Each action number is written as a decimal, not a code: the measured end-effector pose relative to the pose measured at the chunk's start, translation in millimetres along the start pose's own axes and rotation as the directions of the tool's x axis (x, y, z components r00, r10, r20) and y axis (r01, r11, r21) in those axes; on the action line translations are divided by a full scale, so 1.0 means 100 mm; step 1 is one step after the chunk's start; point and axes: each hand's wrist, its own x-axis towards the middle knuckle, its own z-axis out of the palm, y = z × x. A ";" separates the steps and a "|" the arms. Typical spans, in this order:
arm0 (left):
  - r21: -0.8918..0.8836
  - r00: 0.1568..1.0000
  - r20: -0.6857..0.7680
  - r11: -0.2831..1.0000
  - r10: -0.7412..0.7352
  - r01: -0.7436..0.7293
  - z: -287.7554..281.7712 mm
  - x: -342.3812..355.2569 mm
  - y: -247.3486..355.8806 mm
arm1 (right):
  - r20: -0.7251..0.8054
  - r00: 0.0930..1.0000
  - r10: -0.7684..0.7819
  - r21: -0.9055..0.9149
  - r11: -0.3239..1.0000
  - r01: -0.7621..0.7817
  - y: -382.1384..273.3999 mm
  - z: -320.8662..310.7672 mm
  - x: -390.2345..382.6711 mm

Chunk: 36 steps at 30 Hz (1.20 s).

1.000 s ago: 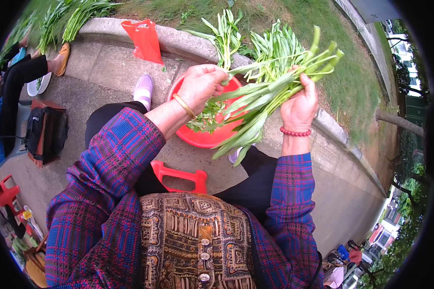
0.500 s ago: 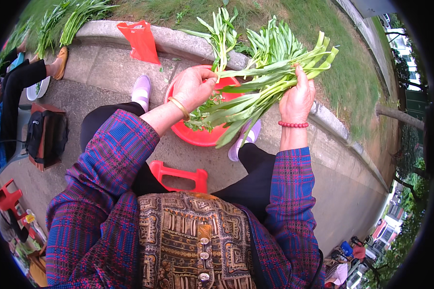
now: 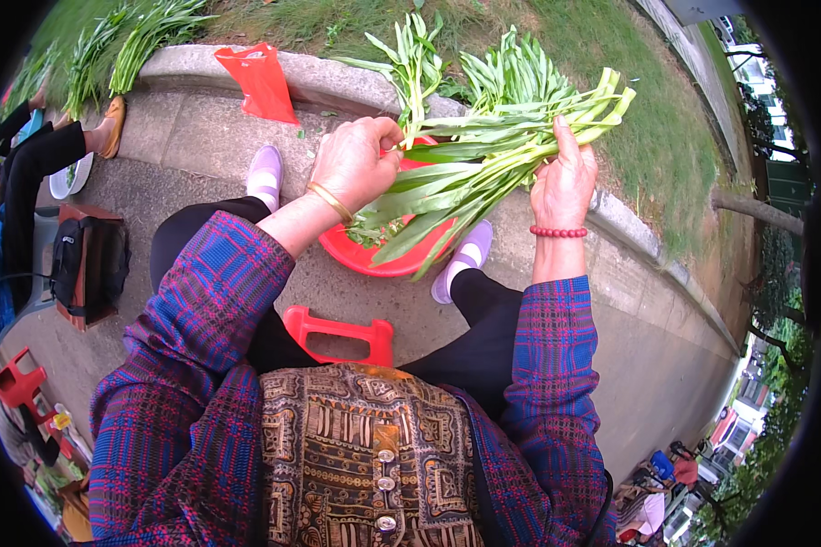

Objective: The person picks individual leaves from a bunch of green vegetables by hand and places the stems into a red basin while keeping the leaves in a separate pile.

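Observation:
A bunch of long-leaved greens [image 3: 483,173] with thick pale stems is gripped in my right hand [image 3: 564,187], the stem ends pointing up and right. My left hand [image 3: 358,166] has its fingers pinched together at the leaf tips on the bunch's left side and seems to hold a leaf there. Its fingertips are partly hidden. Below the bunch stands a red plastic basin [image 3: 388,266], with torn green pieces [image 3: 374,235] inside. The leaves cover much of its far and right side.
Beyond the basin, more greens [image 3: 515,77] and a smaller bunch [image 3: 415,68] lie by the stone kerb [image 3: 337,80]. A red plastic bag [image 3: 257,84] leans on it. A red stool [image 3: 337,335] is between my legs. At left sit a person [image 3: 41,164] and a black bag [image 3: 87,264].
My left hand has shifted slightly left and up. The leafy end of the bunch has swung a little left, over more of the basin; my right hand keeps its grip.

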 end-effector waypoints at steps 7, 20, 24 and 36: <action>-0.086 0.996 -0.090 0.996 -0.004 -0.004 -0.01 0.11 -0.08 | 0.046 0.999 0.008 -0.015 1.000 -0.008 -0.04 0.06 -0.05; -0.210 0.999 0.041 0.977 -0.029 0.037 0.02 0.09 -0.05 | 0.054 0.998 -0.006 -0.017 1.000 0.007 0.04 0.09 -0.06; -0.472 0.980 -0.011 0.865 -0.200 0.171 0.01 0.12 -0.05 | 0.007 1.000 0.004 -0.063 0.998 -0.003 0.04 0.07 -0.06; -0.837 0.932 -0.066 0.529 -0.356 0.143 -0.09 0.11 -0.02 | -0.005 1.000 0.000 -0.067 0.998 0.000 0.17 0.10 -0.05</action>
